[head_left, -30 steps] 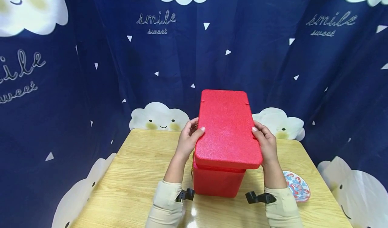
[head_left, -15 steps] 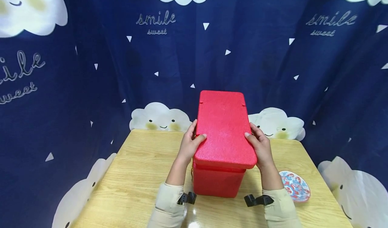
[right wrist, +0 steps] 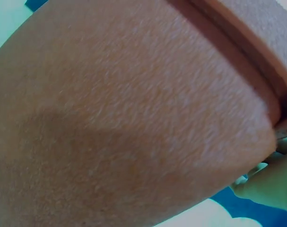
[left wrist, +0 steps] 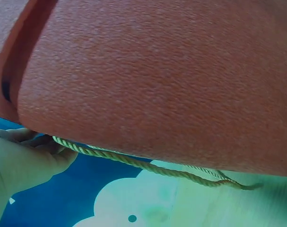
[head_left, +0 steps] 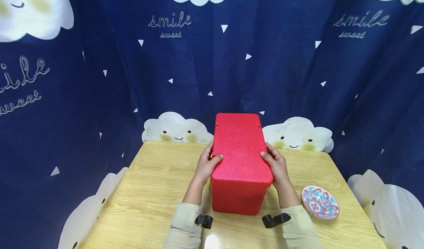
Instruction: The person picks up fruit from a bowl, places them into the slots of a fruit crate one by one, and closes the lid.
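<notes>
A red foam box (head_left: 236,199) stands on the table, topped by its red lid (head_left: 241,149). My left hand (head_left: 206,165) grips the lid's left edge, thumb on top and fingers down the side. On the right edge, my right hand (head_left: 278,166) holds it the same way. The lid overhangs the box slightly at the front right corner. In the left wrist view, a twisted rope (left wrist: 148,166) hangs along the box's side (left wrist: 157,85). A narrow dark gap shows under the lid's rim in both wrist views. The box's inside is hidden.
A patterned red and blue plate (head_left: 320,202) lies to the right of the box, beyond my right forearm. The wooden table (head_left: 155,190) reaches back to a dark blue curtain (head_left: 212,57) printed with clouds. Each wrist wears a black strap camera.
Both hands have brought the lid down and to the left. The space between lid and box has narrowed in the head view, and more of the plate shows.
</notes>
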Motion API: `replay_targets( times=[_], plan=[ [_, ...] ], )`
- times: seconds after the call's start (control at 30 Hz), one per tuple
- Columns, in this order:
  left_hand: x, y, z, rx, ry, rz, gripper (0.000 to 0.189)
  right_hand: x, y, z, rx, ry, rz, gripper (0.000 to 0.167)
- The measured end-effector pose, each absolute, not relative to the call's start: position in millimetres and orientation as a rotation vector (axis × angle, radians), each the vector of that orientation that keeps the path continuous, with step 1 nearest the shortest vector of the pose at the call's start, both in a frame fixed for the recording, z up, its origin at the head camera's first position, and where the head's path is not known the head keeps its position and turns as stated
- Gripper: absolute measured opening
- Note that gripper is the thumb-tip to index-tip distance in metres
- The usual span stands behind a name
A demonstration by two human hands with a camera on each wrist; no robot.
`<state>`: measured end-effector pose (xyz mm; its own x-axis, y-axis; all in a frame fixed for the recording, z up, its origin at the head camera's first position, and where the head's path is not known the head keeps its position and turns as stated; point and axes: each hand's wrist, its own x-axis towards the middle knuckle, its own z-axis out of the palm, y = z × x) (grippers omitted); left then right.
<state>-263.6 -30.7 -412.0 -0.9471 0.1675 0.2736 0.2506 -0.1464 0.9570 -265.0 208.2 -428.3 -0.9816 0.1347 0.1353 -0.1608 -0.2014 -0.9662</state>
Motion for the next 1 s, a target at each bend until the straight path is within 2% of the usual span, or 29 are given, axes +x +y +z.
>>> replay_targets(
  times=[0.17,0.33,0.6,1.0],
  plan=[
    [-266.5,-28.8,-412.4,-0.470,-2.031,-2.292,0.064,-267.6,208.9,-432.6,0.018,-1.857,2.325,0.052],
    [-283.8,-29.9,-426.8,-0.495,-2.035,-2.314,0.072,-270.9,212.4,-432.4,0.088,-1.921,2.274,0.054],
    [-274.1,-31.7,-408.6,-0.517,-2.170,-2.224,0.067,-280.0,223.3,-438.1,0.215,-2.091,2.183,0.058],
    [-267.5,-36.9,-400.0,-0.488,-2.323,-2.092,0.068,-274.5,225.2,-436.7,0.231,-2.142,2.130,0.055]
  ],
)
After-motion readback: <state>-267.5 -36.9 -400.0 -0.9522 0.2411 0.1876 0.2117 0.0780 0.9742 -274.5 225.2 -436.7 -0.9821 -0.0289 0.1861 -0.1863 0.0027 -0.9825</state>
